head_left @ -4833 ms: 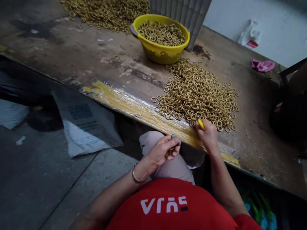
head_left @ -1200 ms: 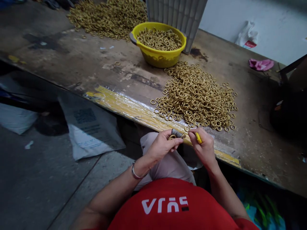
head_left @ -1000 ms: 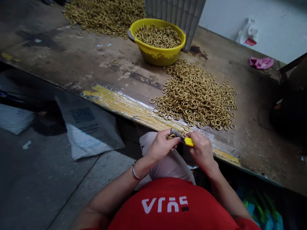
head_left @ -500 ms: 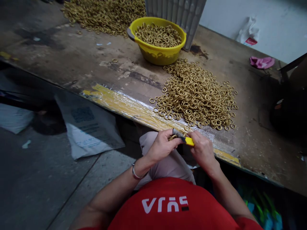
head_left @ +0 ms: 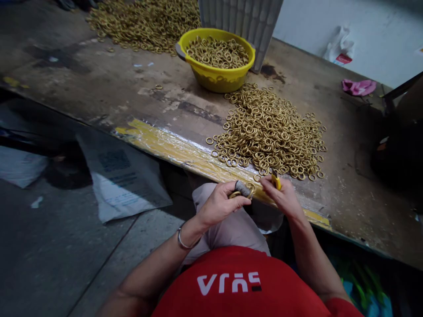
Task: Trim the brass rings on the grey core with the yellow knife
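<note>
My left hand is closed around a few brass-coloured rings, above my lap at the table's front edge. A grey wrap covers its index finger. To its right, my right hand grips a small yellow-handled cutter with a dark tip, pointing up and away from me. The thumb and fingertips of that hand are beside a loose ring at the near edge of the ring pile; whether they touch it I cannot tell.
A yellow basin full of rings stands behind the pile, before a grey ribbed crate. Another ring heap lies at the back left. Yellow tape runs along the table edge. A white sack stands on the floor.
My right hand has drawn the cutter away from the rings in my left hand and moved right, turning the cutter upward. The left hand stays nearly in place.
</note>
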The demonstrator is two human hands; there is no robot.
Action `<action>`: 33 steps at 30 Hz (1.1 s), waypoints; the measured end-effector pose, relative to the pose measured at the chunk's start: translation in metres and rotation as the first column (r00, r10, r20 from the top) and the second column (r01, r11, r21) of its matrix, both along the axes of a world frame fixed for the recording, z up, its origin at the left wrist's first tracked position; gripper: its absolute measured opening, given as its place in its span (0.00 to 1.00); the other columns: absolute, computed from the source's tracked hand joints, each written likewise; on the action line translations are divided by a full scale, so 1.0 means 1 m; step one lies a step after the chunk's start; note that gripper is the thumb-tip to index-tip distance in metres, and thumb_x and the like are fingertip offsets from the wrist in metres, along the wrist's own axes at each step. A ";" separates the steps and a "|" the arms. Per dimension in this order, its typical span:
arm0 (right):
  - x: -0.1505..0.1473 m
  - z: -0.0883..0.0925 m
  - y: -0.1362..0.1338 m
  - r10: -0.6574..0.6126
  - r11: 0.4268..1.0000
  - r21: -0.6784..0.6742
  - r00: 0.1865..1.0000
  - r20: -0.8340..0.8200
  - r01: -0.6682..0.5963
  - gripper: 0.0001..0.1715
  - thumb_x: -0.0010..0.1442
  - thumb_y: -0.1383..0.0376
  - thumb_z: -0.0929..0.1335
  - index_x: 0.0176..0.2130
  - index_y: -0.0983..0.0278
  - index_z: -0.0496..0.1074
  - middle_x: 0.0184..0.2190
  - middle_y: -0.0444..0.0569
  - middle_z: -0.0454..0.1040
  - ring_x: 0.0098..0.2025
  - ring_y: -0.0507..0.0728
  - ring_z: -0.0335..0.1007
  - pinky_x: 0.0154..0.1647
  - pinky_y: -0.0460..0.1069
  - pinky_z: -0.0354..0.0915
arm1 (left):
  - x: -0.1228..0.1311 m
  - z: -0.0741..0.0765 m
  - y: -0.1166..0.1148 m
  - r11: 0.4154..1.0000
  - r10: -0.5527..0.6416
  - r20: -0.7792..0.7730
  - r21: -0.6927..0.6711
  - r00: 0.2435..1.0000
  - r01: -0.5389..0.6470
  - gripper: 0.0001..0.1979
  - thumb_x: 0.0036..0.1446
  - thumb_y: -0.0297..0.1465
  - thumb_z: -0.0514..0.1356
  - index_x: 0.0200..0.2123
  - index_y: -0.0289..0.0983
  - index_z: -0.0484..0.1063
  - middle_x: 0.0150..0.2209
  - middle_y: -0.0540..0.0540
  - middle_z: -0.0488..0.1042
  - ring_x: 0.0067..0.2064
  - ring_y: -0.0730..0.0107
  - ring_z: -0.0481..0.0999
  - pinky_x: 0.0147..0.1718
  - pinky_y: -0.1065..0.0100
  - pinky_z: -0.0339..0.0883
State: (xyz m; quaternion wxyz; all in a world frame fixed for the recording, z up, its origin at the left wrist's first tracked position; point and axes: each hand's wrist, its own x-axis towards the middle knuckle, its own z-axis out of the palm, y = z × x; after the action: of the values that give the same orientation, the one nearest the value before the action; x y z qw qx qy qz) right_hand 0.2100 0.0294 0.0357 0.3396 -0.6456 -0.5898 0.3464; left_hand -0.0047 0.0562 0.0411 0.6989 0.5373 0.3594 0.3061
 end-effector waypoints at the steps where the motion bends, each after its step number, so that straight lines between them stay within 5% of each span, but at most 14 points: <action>1: -0.007 0.002 -0.002 0.035 0.999 -0.035 0.990 -0.138 -0.040 0.18 0.62 0.52 0.66 0.33 0.63 0.74 0.22 0.42 0.67 0.25 0.51 0.61 0.27 0.46 0.58 | 0.001 -0.001 0.000 1.000 0.007 0.004 -0.004 1.000 -0.007 0.06 0.49 0.31 0.65 0.28 0.34 0.74 0.20 0.54 0.66 0.22 0.78 0.62 0.22 0.74 0.57; 3: -0.022 0.006 -0.006 0.020 0.996 -0.081 0.955 -0.297 -0.046 0.16 0.60 0.53 0.68 0.35 0.63 0.75 0.21 0.41 0.67 0.24 0.51 0.62 0.26 0.46 0.59 | 0.002 -0.004 0.000 1.000 0.013 0.003 0.003 1.000 -0.013 0.06 0.49 0.31 0.66 0.29 0.34 0.74 0.21 0.54 0.67 0.23 0.78 0.63 0.24 0.73 0.59; 7: -0.036 0.009 -0.009 -0.059 0.997 -0.072 0.938 -0.343 0.036 0.13 0.58 0.55 0.70 0.35 0.62 0.75 0.25 0.44 0.72 0.27 0.52 0.66 0.28 0.47 0.63 | 0.001 -0.009 -0.002 0.998 0.032 -0.039 0.056 0.999 -0.030 0.05 0.47 0.30 0.66 0.29 0.35 0.76 0.27 0.50 0.74 0.28 0.74 0.68 0.28 0.73 0.62; 15: -0.037 0.010 -0.008 0.006 0.969 0.246 0.998 -0.058 0.009 0.08 0.64 0.63 0.66 0.36 0.61 0.75 0.33 0.47 0.76 0.36 0.55 0.71 0.40 0.50 0.66 | -0.006 -0.018 -0.009 0.996 0.020 0.055 -0.091 0.998 -0.015 0.10 0.54 0.31 0.63 0.39 0.34 0.71 0.35 0.45 0.79 0.22 0.80 0.66 0.21 0.76 0.60; 22: -0.036 0.014 -0.010 0.093 0.932 0.345 0.994 0.060 -0.108 0.09 0.65 0.67 0.65 0.42 0.59 0.75 0.38 0.48 0.76 0.41 0.56 0.72 0.43 0.52 0.66 | -0.012 -0.022 -0.008 0.961 0.233 0.052 -0.165 0.971 -0.221 0.16 0.56 0.41 0.63 0.40 0.36 0.67 0.24 0.53 0.73 0.19 0.81 0.64 0.16 0.79 0.55; 33: -0.039 0.010 -0.015 0.148 0.909 0.374 0.982 0.120 -0.183 0.13 0.64 0.70 0.64 0.46 0.60 0.73 0.38 0.49 0.74 0.41 0.56 0.72 0.42 0.51 0.67 | 0.007 -0.007 -0.006 0.949 0.056 0.188 -0.316 0.981 0.007 0.19 0.47 0.43 0.68 0.32 0.33 0.70 0.27 0.48 0.75 0.19 0.83 0.63 0.14 0.78 0.53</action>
State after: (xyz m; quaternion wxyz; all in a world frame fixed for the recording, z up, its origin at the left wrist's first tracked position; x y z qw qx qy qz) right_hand 0.1709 0.0142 0.0454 0.4020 -0.5292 -0.7132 0.2230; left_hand 0.0023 0.0504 0.0336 0.8036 0.3816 0.3403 0.3045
